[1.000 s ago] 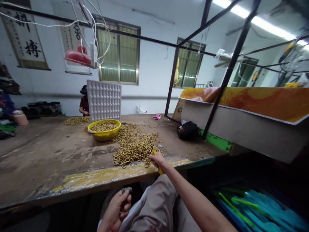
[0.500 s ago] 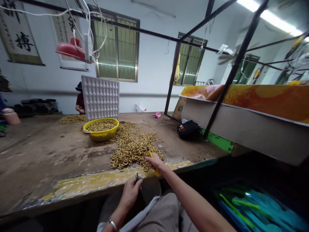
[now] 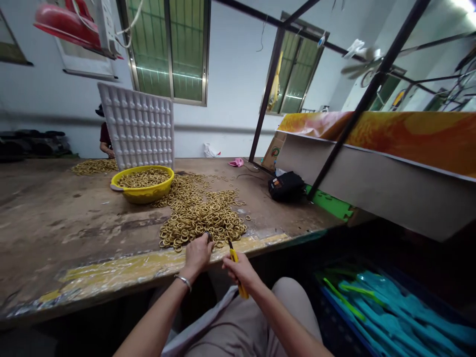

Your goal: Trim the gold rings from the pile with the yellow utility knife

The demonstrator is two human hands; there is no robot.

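Observation:
My right hand [image 3: 241, 271] is wrapped round a yellow utility knife [image 3: 234, 255]. Its dark blade points up and away from me, just short of the table's front edge. At the near side of a heap of brass-coloured rings [image 3: 204, 218], my left hand [image 3: 198, 254] reaches in with its fingertips closed together. A small dark thing shows at those fingertips, too small to make out. A metal bangle [image 3: 183, 282] circles my left wrist.
A yellow basin [image 3: 147, 191] full of rings stands behind the heap, before an upright white moulded tray [image 3: 139, 126]. A black bag [image 3: 286, 186] lies to the right. Across the table, a person [image 3: 106, 136] sits by another ring pile. Lower right, a crate holds turquoise pieces [image 3: 405, 307].
My left hand has moved forward from the table edge to the heap. My right hand has drawn back from the rings toward me with the knife. The view has shifted.

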